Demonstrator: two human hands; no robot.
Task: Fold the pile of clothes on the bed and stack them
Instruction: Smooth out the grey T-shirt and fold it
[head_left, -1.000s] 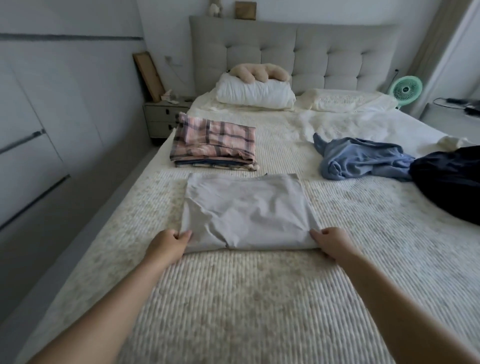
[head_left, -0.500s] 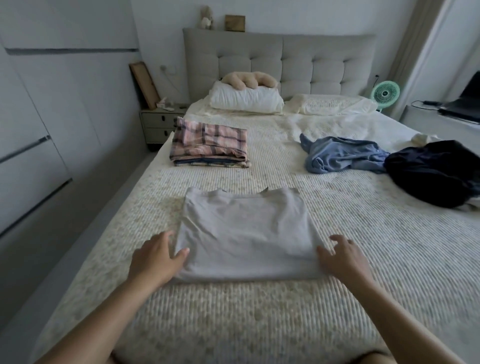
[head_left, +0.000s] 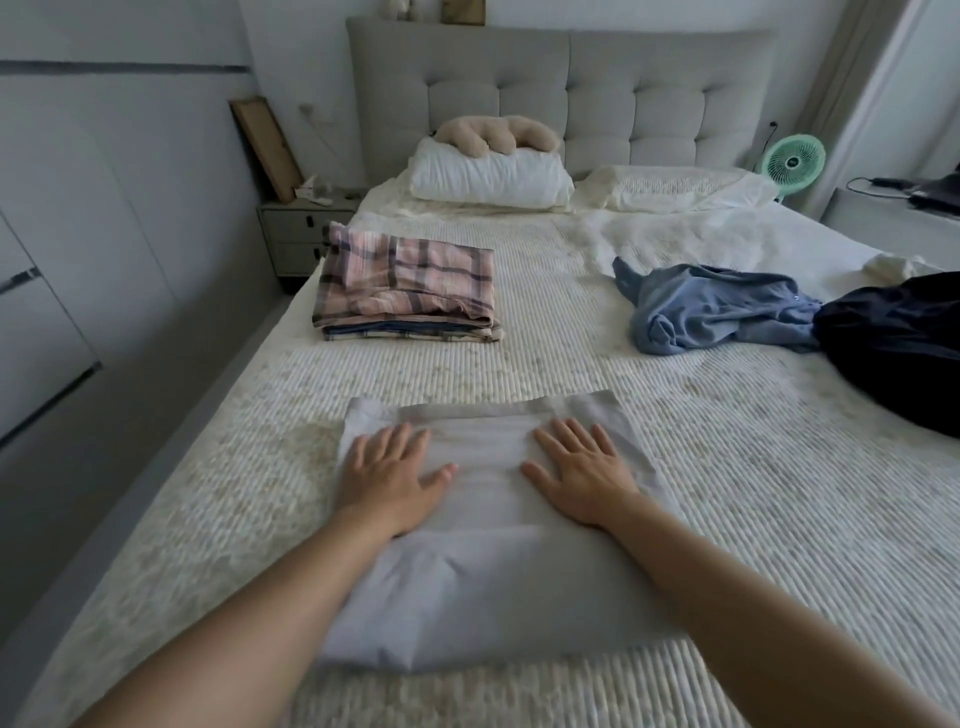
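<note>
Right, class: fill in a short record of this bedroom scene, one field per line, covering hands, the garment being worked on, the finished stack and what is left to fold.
left hand: flat, fingers straight, pressing on the grey garment
right hand: flat, pressing on the same garment
grey garment: folded rectangle on the bed
folded stack: pink plaid piece on top, far left
unfolded: blue garment and dark garment, crumpled at the right
</note>
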